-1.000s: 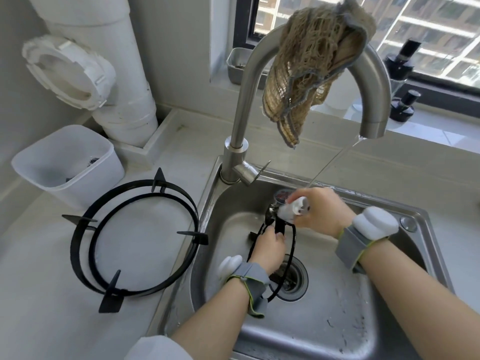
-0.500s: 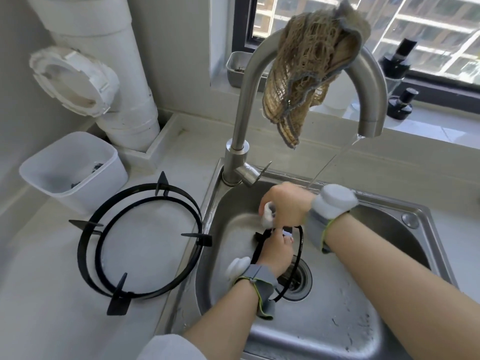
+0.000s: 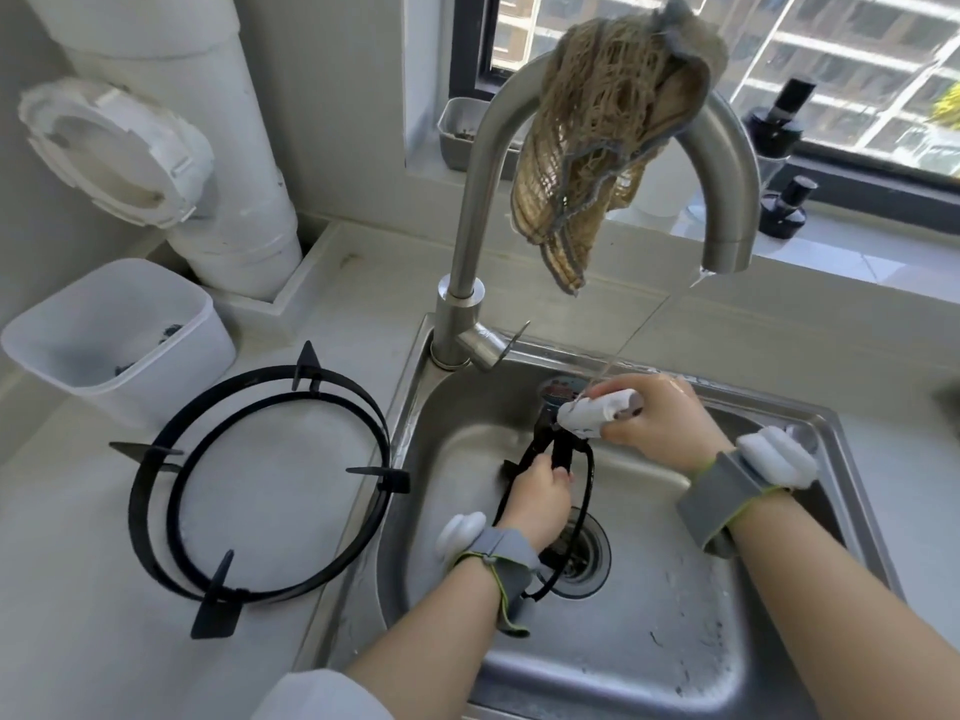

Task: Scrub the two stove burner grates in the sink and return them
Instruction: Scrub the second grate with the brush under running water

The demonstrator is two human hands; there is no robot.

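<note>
Small grate (image 3: 589, 478): upright in sink (image 3: 779, 641), over drain (image 3: 589, 556).
Left hand (image 3: 540, 498): fingers curled round its rim.
Right hand (image 3: 660, 426): clutches white brush (image 3: 597, 410); swung back right, off the grate top.
Large grate (image 3: 139, 517): counter, left of sink.
Status: likely mid-scrub; neither returned.

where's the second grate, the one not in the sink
Head view: the second grate lies flat on the counter, just left of the sink and beside the white bin.
</note>
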